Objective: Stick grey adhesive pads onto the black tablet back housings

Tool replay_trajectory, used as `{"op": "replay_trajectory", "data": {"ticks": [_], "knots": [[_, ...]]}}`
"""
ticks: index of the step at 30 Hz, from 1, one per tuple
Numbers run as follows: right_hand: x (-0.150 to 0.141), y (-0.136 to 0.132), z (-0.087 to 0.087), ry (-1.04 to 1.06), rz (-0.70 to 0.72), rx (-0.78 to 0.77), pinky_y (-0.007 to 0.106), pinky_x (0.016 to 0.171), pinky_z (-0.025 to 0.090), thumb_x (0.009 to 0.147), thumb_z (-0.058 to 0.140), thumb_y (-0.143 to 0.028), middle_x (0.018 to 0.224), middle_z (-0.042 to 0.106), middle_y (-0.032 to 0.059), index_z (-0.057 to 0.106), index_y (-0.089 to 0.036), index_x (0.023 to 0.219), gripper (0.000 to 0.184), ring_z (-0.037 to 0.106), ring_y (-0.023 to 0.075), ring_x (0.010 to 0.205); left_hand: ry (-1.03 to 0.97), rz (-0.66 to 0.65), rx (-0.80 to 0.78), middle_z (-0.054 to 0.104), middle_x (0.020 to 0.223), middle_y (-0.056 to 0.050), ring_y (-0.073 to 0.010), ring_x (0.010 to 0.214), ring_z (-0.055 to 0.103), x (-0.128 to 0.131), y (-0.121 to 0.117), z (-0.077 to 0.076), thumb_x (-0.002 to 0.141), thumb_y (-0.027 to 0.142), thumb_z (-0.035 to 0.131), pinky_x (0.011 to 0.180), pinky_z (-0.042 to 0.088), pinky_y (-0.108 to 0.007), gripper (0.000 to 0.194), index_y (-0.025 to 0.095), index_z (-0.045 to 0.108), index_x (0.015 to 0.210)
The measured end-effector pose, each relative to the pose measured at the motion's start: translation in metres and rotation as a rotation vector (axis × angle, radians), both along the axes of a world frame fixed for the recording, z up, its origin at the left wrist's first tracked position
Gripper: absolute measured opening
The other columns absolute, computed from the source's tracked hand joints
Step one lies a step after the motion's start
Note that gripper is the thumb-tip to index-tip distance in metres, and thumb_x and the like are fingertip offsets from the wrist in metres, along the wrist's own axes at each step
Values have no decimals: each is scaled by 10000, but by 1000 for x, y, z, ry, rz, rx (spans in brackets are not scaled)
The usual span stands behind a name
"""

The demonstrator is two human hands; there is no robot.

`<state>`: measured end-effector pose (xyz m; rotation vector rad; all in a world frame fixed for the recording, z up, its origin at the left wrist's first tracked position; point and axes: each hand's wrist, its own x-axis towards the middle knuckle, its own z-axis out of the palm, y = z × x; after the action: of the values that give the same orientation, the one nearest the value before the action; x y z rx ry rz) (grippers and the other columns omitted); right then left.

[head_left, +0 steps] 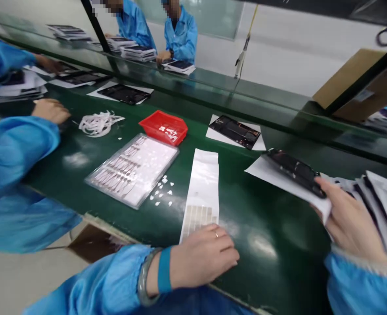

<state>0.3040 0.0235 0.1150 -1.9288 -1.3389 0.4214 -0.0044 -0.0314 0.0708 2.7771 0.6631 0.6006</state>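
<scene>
My right hand (354, 221) grips a black electronic device housing (295, 170) together with the white paper sheet (279, 180) beneath it, thumb on top at the near corner. Both are tilted above the green bench, beside a stack on the right. My left hand (206, 256) rests at the bench's front edge with its fingers curled together. It covers the lower end of a white strip (204, 175) bearing rows of pale square stickers (198, 216). Whether anything is between those fingers is hidden.
Another housing (236, 131) lies on paper ahead. A red tray (162, 124) holds small white pieces. Left of the strip are a clear-edged board (134, 168) with rows of thin parts, scattered white bits (162, 190) and curled backing strips (100, 124). A co-worker's hand (51, 110) is at left.
</scene>
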Motion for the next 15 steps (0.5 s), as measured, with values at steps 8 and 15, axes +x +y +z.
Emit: {"op": "replay_trajectory", "data": {"ticks": [8,15], "knots": [[-27,-137,-69,185,-253,-291,342,748,584,731,517,-667,1204,637,84,605,-219,1215,665,580,306,1128,-20,367,-23,632,949,-29,-164,903,557,-58,37,-5,968,299,436,789,394,-288,222,177,622,970],[-23,-127,-42,-136,321,-610,298,458,493,771,370,-705,532,628,17,640,-298,1129,605,590,203,428,130,344,-94,611,1032,-24,-194,986,517,-34,59,-16,796,318,706,808,340,-300,255,169,618,984]]}}
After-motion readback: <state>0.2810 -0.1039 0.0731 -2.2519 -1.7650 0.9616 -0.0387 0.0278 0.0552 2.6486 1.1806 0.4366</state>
